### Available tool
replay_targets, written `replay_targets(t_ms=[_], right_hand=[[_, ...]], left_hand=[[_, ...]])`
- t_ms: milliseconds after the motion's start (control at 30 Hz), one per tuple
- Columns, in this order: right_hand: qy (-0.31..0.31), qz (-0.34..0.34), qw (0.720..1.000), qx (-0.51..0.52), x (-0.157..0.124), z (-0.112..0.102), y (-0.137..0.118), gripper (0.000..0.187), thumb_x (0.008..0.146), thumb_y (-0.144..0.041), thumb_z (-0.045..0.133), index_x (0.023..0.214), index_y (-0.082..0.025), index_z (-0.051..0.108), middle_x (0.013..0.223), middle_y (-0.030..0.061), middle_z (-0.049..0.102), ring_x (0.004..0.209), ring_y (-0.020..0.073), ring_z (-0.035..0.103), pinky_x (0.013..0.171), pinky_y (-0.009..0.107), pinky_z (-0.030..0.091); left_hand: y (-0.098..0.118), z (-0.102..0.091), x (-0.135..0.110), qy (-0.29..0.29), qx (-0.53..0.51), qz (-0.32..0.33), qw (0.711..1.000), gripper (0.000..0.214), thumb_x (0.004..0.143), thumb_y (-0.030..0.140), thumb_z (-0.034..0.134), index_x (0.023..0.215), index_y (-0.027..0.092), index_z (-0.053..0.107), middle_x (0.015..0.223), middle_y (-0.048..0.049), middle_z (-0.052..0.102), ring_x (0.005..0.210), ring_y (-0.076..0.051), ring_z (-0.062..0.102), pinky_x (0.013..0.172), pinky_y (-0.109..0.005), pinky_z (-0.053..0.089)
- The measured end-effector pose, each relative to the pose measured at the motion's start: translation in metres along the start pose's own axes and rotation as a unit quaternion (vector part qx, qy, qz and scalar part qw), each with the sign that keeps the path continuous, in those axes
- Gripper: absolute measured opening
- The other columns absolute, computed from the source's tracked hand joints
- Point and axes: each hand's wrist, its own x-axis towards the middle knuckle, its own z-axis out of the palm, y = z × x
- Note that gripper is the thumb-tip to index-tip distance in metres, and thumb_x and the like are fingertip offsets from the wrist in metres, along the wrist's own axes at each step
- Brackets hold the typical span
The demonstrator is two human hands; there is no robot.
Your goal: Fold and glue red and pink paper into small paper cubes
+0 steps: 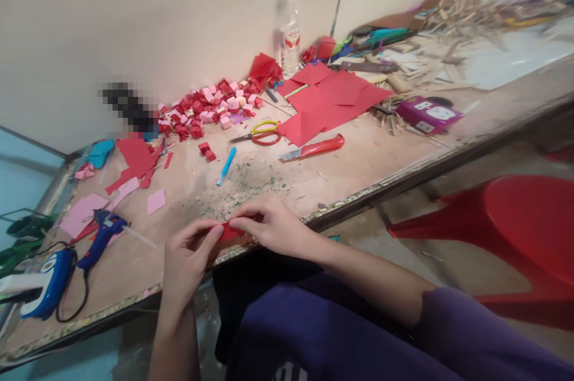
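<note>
Between both hands, at the table's front edge, is a small piece of red paper (231, 231). My left hand (191, 249) pinches its left end between thumb and fingers. At the other end my right hand (264, 222) grips it the same way, thumb on top. Part of the paper is hidden behind the fingers. Just beyond the hands lie a blue pen-like tool (226, 166), scissors (260, 134) with yellow and red handles, and a red utility knife (320, 147) with its blade out. A small folded red paper piece (207, 151) sits near the blue tool.
Many small red and pink folded pieces (197, 109) are heaped by the wall, near a plastic bottle (290, 40). Red sheets (336, 97) lie behind the knife. A blue glue gun (102, 238) rests at left. Wood strips (461, 22) crowd the far right; a red stool (524, 225) stands beside the table.
</note>
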Motion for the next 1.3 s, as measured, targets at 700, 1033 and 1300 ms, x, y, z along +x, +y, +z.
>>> replay_targets(t_ms=[700,1033,1300], right_hand=[[0.013,0.033,0.995,0.097,0.005,0.002,0.001,0.030,0.093,-0.030,0.073,0.118,-0.016,0.080,0.089,0.0060,0.079,0.074,0.0165,0.072,0.067,0.027,0.059],[0.004,0.055,0.994,0.090,0.002,-0.002,0.000,0.036,0.095,-0.028,0.070,0.129,-0.019,0.078,0.078,0.0021,0.074,0.063,0.0148,0.067,0.060,0.026,0.055],[-0.004,0.059,0.997,0.057,0.000,-0.003,-0.003,0.035,0.093,-0.030,0.076,0.127,-0.023,0.080,0.088,0.0041,0.079,0.072,0.0167,0.071,0.066,0.029,0.058]], left_hand=[[0.007,0.002,-0.001,0.025,-0.064,-0.007,0.998,0.040,0.080,0.038,0.089,0.113,0.019,0.079,0.100,-0.0085,0.084,0.092,-0.023,0.081,0.083,-0.032,0.065],[0.010,0.004,-0.003,0.019,-0.086,-0.004,0.996,0.039,0.080,0.035,0.090,0.116,0.024,0.078,0.101,-0.0058,0.082,0.091,-0.021,0.080,0.074,-0.027,0.067],[0.008,0.004,-0.007,0.018,-0.117,-0.041,0.992,0.035,0.077,0.031,0.093,0.109,0.020,0.082,0.098,-0.0071,0.084,0.085,-0.021,0.081,0.067,-0.022,0.066]])
